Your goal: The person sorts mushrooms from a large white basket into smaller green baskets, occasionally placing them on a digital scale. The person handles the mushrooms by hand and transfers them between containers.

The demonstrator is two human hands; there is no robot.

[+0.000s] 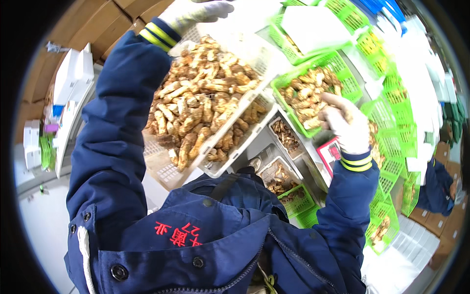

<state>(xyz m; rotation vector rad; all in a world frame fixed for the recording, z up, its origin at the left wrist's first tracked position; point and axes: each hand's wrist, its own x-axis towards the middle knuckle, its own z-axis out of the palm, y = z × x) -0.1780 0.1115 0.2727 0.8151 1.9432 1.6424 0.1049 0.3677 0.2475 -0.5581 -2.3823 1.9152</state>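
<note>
My left hand (198, 14), in a pale knit glove, is at the top edge with fingers stretched and nothing visible in them; part of it is cut off. Below it, brown and cream mushrooms (205, 95) that look like matsutake fill a large white plastic crate (264, 55). My right hand (345, 123), also gloved, reaches over the right rim of a green plastic basket (347, 79). Its fingertips are at the mushrooms (312, 88) in this basket; whether it grips one is hidden. A red-edged scale display (330, 154) sits beside the right wrist.
Smaller mushrooms lie in white trays (284, 136) below the basket. Green baskets (389, 136) line the right side, several holding mushrooms. A white foam lid (315, 27) covers another basket. Cardboard boxes (99, 29) stand upper left. Another person's blue sleeve (435, 187) shows far right.
</note>
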